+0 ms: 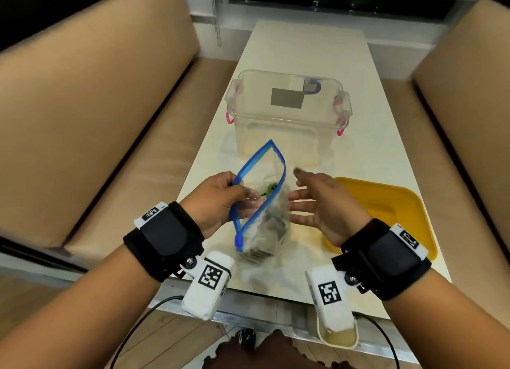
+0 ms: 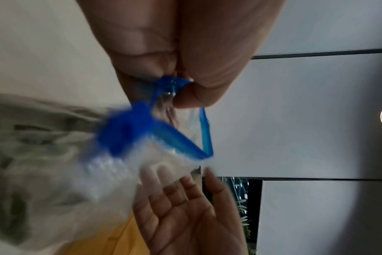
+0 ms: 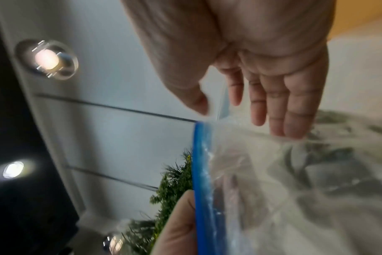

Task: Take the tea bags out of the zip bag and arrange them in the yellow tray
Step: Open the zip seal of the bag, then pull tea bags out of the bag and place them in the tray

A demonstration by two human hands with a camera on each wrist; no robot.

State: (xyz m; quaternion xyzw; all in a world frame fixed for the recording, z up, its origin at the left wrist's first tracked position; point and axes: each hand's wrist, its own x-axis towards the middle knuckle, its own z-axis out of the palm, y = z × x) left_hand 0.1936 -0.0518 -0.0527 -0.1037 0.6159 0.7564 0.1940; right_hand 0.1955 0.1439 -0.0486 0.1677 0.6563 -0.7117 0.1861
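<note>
1. The left hand [image 1: 218, 203] holds the zip bag [image 1: 262, 203] above the near end of the surface [image 1: 303, 51]; its thumb and fingers [image 2: 194, 96] are clamped on the blue zip edge of the bag's mouth, as the left wrist view shows.
2. The bag's mouth is open: the 2 blue zip strips stand apart in a long loop, and the blue slider [image 1: 239, 241] sits at the near, lower end of the zip.
3. The tea bags [image 1: 265, 239] lie inside the bag, bunched in its lower part; they show only as blurred grey-green shapes through the clear plastic, and I cannot tell how many there are.
4. The right hand [image 1: 323, 205] is just beside the bag on its right, palm turned toward it, with its fingers [image 3: 290, 107] straight and slightly apart, holding nothing.
5. In the right wrist view the fingertips lie close against the clear side of the bag; whether they touch it I cannot tell.
6. The yellow tray [image 1: 400, 203] rests on the surface to the right of the bag, partly hidden behind the right hand and wrist; no tea bags show in the part that can be seen.
7. A clear plastic box [image 1: 289, 114] with pink clips stands farther back on the surface, beyond the bag.
8. Tan padded benches [image 1: 96, 106] run along both sides of the surface.
</note>
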